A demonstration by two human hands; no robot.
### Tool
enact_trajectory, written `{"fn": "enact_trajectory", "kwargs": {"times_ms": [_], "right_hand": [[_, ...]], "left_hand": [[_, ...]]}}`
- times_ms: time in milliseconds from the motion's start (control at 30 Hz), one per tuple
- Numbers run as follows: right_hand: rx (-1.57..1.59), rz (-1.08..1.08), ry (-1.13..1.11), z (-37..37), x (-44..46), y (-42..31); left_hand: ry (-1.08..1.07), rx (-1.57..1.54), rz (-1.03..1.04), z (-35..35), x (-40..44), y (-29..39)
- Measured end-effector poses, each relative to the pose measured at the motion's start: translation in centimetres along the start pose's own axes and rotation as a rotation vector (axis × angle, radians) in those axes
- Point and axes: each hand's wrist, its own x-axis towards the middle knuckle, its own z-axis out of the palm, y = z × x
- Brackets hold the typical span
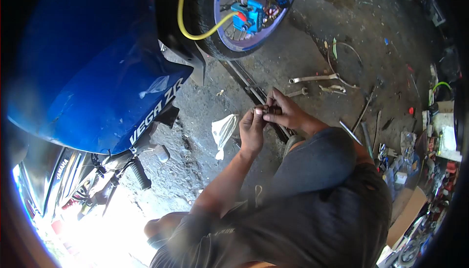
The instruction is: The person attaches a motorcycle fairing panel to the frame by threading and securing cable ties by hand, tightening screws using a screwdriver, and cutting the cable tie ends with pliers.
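My left hand (252, 130) and my right hand (284, 112) meet near the middle of the view, above the floor. Between their fingertips is a small dark part (266, 111), too small to name. The fingers of both hands are closed on it. Just left of my left hand, a white plastic bag (224, 133) lies on the floor. Beyond my hands stands a wheel with a purple rim (249, 44), a blue caliper (250, 16) and a yellow hose (181, 9).
A blue motorcycle body (102, 77) fills the left side. Wrenches (315, 79) lie on the floor (303, 48) to the right of the wheel. Tools, a cardboard piece (406, 215) and mixed parts crowd the right edge. A foot peg (140, 174) sticks out at lower left.
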Motion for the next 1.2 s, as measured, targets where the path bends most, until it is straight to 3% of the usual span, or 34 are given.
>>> {"fn": "enact_trajectory", "kwargs": {"times_ms": [33, 67, 300, 333, 400, 500, 567, 633, 700, 767, 833, 900, 933, 967, 1033, 1133, 1200], "right_hand": [[-0.257, -0.147, 0.06, 0.1, 0.2, -0.5], [-0.28, -0.129, 0.064, 0.1, 0.2, -1.1], [-0.332, -0.092, -0.013, -0.3, 1.0, 0.1], [-0.302, -0.056, -0.007, -0.4, 1.2, 0.6], [-0.31, -0.082, -0.01, 0.8, 1.1, -2.9], [-0.238, -0.039, -0.011, -0.4, 1.1, -6.4], [-0.181, 0.024, -0.002, -1.7, 1.1, -9.2], [-0.496, -0.251, 0.166, -3.1, 0.8, -14.0], [-0.045, -0.453, 0.218, -1.6, 0.0, -21.1], [-0.253, -0.739, 0.321, 0.4, -1.0, -28.8], [-0.586, -1.123, 0.563, 5.7, -1.7, -36.8], [-0.993, -1.391, 0.21, 8.6, -1.5, -44.6], [-1.157, -1.432, 0.204, 10.8, -1.6, -47.8], [-1.321, -1.469, 0.195, 12.9, -1.5, -50.8], [-1.44, -1.488, 0.071, 16.0, 0.0, -56.1], [-1.628, -1.322, 0.178, 18.2, 1.8, -60.9], [-1.725, -1.021, 0.255, 20.0, 2.2, -62.0]], "left_hand": [[0.017, 0.01, -0.003, 0.0, 0.0, 0.3], [-0.013, 0.211, -0.046, -1.1, 0.0, 1.5], [0.163, 0.319, 0.092, -1.5, 0.0, 3.0], [0.173, 0.536, 0.11, -2.2, 0.4, 1.5], [0.207, 0.406, 0.187, -1.9, 0.3, -0.1], [0.213, 0.038, 0.134, 0.2, -0.9, 4.5], [0.195, -0.039, 0.252, 0.7, -0.7, 7.0], [0.167, -0.115, 0.341, 0.7, -1.8, 10.4], [0.137, -0.094, 0.546, 0.1, -3.9, 15.9], [0.16, 0.147, 0.986, -2.4, -5.2, 19.6], [0.185, 0.168, 1.249, -5.2, -6.6, 22.6], [0.264, -0.02, 1.474, -7.4, -6.1, 23.9], [0.375, -0.077, 1.559, -8.0, -5.9, 25.4], [0.492, -0.132, 1.638, -8.4, -5.7, 27.0], [0.608, -0.061, 1.486, -9.2, -5.8, 28.3], [0.598, 0.072, 1.532, -9.8, -5.3, 28.1], [0.574, 0.135, 1.627, -9.7, -5.4, 28.2]]}}
